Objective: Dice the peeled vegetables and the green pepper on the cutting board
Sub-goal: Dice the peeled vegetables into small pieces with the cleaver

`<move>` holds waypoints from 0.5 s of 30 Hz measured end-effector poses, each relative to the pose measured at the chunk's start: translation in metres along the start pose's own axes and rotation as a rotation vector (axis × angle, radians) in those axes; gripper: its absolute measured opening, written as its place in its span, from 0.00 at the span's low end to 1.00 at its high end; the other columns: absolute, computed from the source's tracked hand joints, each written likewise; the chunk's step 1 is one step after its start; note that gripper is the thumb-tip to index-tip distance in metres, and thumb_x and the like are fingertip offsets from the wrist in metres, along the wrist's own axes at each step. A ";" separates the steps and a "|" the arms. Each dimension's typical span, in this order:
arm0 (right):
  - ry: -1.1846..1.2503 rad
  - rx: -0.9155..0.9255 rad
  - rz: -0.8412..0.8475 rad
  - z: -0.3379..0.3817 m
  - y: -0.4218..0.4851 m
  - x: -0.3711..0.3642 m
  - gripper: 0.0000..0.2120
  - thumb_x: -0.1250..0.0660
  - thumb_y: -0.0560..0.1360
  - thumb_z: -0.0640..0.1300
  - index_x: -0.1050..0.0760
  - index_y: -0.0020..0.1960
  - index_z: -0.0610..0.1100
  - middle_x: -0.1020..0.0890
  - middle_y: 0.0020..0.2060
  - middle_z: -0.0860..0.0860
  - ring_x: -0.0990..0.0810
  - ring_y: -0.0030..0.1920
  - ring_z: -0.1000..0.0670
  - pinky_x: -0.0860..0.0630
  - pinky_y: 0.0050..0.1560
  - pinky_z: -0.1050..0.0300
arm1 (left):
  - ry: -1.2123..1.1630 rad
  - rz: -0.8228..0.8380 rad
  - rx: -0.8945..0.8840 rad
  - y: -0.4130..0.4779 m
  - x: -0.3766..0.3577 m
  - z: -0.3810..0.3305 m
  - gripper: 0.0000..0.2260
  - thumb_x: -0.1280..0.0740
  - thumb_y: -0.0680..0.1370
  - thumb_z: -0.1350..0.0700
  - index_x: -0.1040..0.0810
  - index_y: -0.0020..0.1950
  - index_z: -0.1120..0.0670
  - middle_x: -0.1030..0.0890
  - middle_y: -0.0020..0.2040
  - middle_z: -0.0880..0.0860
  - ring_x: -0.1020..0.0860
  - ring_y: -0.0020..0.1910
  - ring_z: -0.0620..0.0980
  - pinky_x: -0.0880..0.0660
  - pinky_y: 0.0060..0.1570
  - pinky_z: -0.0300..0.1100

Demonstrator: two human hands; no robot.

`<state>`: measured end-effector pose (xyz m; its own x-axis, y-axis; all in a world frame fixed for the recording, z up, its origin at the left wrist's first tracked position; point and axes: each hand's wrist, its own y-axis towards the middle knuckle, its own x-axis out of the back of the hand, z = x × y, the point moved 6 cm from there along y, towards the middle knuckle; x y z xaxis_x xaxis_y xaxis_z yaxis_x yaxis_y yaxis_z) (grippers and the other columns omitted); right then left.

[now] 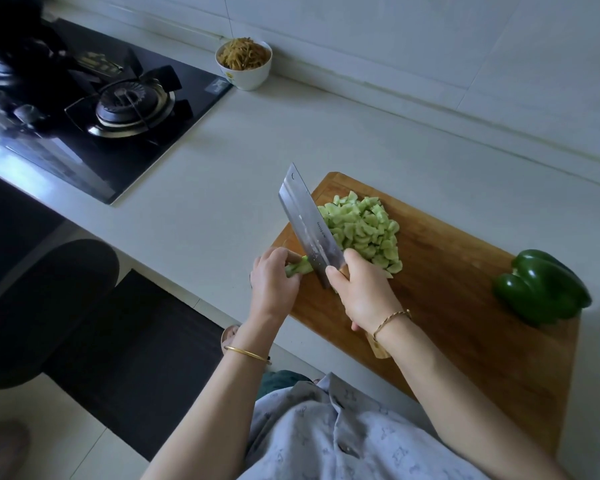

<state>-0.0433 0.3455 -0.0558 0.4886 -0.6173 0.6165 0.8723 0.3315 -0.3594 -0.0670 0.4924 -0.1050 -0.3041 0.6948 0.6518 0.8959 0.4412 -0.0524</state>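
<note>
A wooden cutting board (pixel 447 306) lies on the pale counter. On its far left part sits a heap of pale green diced cucumber (pixel 364 230). My left hand (pixel 274 282) holds the last short stub of peeled cucumber (pixel 300 268) at the board's left edge. My right hand (pixel 364 292) grips the wooden handle of a broad cleaver (pixel 309 226), whose blade stands on the stub right beside my left fingers. A whole green pepper (pixel 541 287) rests on the board's right end.
A white bowl of brown shredded food (pixel 245 64) stands against the back wall. A black gas hob (pixel 94 98) with a dark pot fills the counter's left side. Bare counter (pixel 194 202) lies between hob and board. A dark floor mat lies below.
</note>
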 end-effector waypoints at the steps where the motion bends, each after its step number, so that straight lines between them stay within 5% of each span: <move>1: -0.022 0.003 -0.001 0.002 0.000 0.000 0.10 0.44 0.82 0.48 0.33 0.51 0.41 0.28 0.34 0.49 0.25 0.27 0.49 0.24 0.21 0.55 | -0.001 -0.001 0.000 0.000 0.000 0.000 0.09 0.31 0.70 0.67 0.20 0.47 0.56 0.26 0.47 0.47 0.28 0.54 0.54 0.29 0.56 0.53; 7: -0.136 -0.013 0.016 0.005 0.004 -0.008 0.11 0.44 0.82 0.49 0.32 0.54 0.41 0.26 0.40 0.49 0.21 0.38 0.45 0.19 0.39 0.44 | -0.002 0.002 0.000 0.000 0.000 0.000 0.07 0.31 0.70 0.66 0.21 0.45 0.55 0.25 0.47 0.48 0.28 0.53 0.54 0.29 0.56 0.53; 12: 0.036 -0.084 0.000 -0.006 0.007 -0.004 0.11 0.44 0.82 0.49 0.33 0.53 0.40 0.26 0.36 0.48 0.25 0.29 0.49 0.26 0.21 0.57 | 0.009 0.007 -0.026 -0.001 -0.005 -0.003 0.07 0.30 0.70 0.65 0.21 0.45 0.55 0.22 0.49 0.51 0.27 0.52 0.53 0.28 0.54 0.52; 15: 0.062 -0.077 -0.022 -0.008 0.007 0.005 0.10 0.44 0.82 0.49 0.33 0.50 0.42 0.28 0.34 0.49 0.28 0.25 0.51 0.29 0.19 0.61 | 0.056 0.020 -0.048 -0.005 -0.011 -0.010 0.08 0.31 0.71 0.65 0.21 0.47 0.55 0.22 0.51 0.52 0.27 0.53 0.52 0.29 0.54 0.48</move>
<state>-0.0346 0.3392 -0.0611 0.4656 -0.6673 0.5813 0.8776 0.2633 -0.4005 -0.0645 0.4770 -0.1042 -0.2686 0.6693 0.6927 0.9165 0.3988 -0.0300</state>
